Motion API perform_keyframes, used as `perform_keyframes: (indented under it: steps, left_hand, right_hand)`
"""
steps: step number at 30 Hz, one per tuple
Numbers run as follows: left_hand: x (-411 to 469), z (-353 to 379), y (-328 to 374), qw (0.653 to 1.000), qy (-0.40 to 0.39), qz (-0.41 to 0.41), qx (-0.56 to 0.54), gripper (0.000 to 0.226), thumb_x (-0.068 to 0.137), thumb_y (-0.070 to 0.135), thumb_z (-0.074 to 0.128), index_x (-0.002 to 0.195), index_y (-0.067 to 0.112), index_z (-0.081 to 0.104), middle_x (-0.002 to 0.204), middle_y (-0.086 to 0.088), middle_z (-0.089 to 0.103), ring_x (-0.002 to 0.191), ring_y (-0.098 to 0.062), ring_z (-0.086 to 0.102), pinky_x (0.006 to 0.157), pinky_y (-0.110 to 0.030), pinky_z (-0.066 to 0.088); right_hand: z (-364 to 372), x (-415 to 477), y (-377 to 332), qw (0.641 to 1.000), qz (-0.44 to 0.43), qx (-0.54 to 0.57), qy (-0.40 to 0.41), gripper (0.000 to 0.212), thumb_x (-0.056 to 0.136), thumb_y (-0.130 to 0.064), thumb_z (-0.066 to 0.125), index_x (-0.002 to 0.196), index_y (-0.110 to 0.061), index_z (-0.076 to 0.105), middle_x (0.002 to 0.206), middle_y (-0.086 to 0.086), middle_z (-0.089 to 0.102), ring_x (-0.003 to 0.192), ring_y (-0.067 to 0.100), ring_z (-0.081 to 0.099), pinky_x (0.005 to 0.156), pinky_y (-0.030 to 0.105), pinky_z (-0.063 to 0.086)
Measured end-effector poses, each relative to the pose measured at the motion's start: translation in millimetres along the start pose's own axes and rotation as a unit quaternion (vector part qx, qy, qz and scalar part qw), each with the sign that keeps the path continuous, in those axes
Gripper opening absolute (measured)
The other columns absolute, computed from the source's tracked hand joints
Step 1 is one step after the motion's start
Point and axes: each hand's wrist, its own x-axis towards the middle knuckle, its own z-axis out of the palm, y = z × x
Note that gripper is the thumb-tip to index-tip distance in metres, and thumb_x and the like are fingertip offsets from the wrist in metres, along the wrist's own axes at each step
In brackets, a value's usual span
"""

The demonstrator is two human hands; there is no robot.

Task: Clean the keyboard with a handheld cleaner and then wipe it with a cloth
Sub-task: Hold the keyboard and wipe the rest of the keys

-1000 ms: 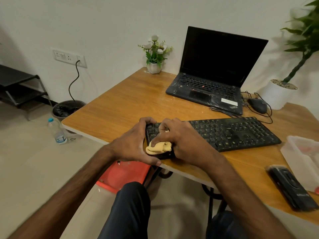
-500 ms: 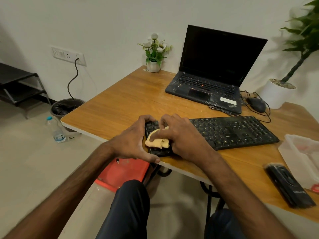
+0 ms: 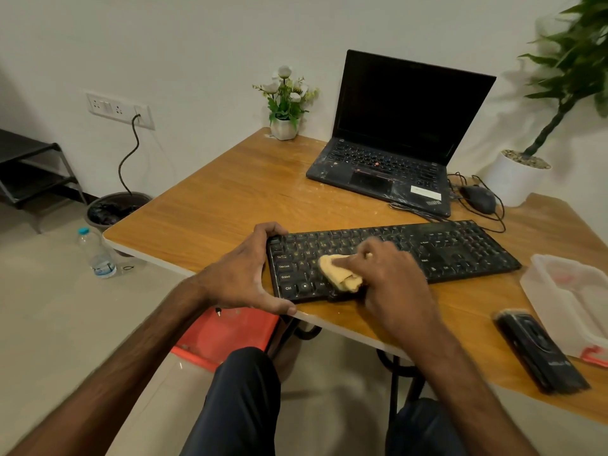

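A black keyboard lies along the front of the wooden table. My left hand grips its left end, fingers over the far corner and thumb along the near edge. My right hand holds a folded yellow cloth and presses it on the keys of the left half. Blur hides the fingertips of my right hand. A black handheld cleaner lies on the table near the right front edge.
An open black laptop stands behind the keyboard, with a wired mouse beside it. A small flower pot sits at the far corner, a large potted plant at right. A clear plastic container rests near the cleaner.
My right hand has slid the cloth to the right along the keys, uncovering the keyboard's left end. My left hand keeps its grip on that end.
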Motion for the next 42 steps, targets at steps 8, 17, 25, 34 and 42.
perform_keyframes:
  steps: [8,17,25,34,42]
  left_hand:
    - [-1.1,0.6,2.3,1.000,0.001,-0.003,0.021,0.114,0.052,0.057,0.087,0.138,0.030,0.018,0.134,0.011,0.042,0.123,-0.001,0.048,0.101,-0.019,0.045]
    - [-2.9,-2.3,-1.0,1.000,0.004,-0.004,0.012,0.108,0.057,0.047,0.094,0.135,0.035,0.020,0.138,0.011,0.040,0.125,-0.003,0.048,0.102,-0.021,0.046]
    - [-2.1,0.2,2.2,0.999,0.009,-0.007,0.033,0.109,0.053,0.059,0.088,0.134,0.035,0.020,0.140,0.011,0.038,0.125,-0.002,0.048,0.103,-0.028,0.048]
    - [-4.0,-2.9,-1.0,1.000,0.004,-0.007,0.005,0.110,0.053,0.051,0.092,0.135,0.031,0.022,0.139,0.011,0.039,0.128,-0.005,0.048,0.104,-0.027,0.047]
    - [-2.4,-1.5,1.4,1.000,0.003,-0.009,0.013,0.107,0.053,0.057,0.091,0.131,0.034,0.022,0.140,0.011,0.039,0.129,-0.006,0.047,0.106,-0.040,0.047]
  right_hand:
    - [16.5,-11.2,-44.7,0.997,0.016,0.070,0.028,0.055,0.073,-0.001,0.071,0.124,-0.020,0.064,0.107,0.001,0.058,0.096,0.018,0.057,0.080,0.030,0.040]
    - [0.6,-19.3,16.5,0.994,0.105,0.013,0.026,0.061,0.076,-0.002,0.070,0.129,-0.030,0.060,0.115,-0.003,0.054,0.100,0.011,0.045,0.082,0.027,0.037]
    - [6.6,-12.4,-32.3,0.992,0.121,0.017,-0.002,0.049,0.089,-0.014,0.050,0.138,-0.021,0.050,0.133,0.000,0.049,0.122,0.018,0.047,0.105,0.038,0.037]
    - [6.6,-3.7,-40.8,1.000,0.004,-0.005,0.014,0.048,0.075,-0.014,0.078,0.120,-0.021,0.065,0.113,0.002,0.060,0.101,0.018,0.057,0.083,0.036,0.049]
    - [-9.3,10.7,-7.2,0.985,0.159,-0.034,-0.050,0.053,0.091,-0.022,0.059,0.141,-0.021,0.042,0.135,-0.001,0.044,0.125,0.015,0.040,0.112,0.041,0.032]
